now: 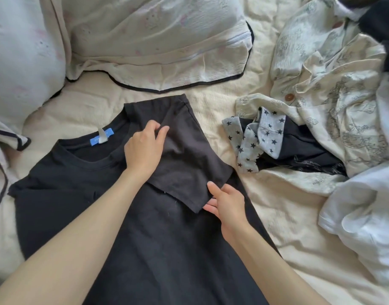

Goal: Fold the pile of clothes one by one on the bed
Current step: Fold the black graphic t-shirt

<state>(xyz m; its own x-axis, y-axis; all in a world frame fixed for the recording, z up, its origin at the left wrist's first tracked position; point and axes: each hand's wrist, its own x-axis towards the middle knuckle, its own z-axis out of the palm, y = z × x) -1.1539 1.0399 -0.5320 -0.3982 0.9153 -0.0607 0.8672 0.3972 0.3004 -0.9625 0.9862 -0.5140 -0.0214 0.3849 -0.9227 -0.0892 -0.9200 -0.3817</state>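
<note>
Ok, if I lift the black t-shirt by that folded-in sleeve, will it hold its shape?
Probably not. The black t-shirt lies limp and creased on the bed, so it would likely sag and unfold. The sleeve bends under the left hand, suggesting thin, light fabric.

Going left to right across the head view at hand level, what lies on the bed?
Black-piped pillowcase edge → black T-shirt → left hand → right hand → star-print grey garment → cream printed shirt with brown buttons.
</note>
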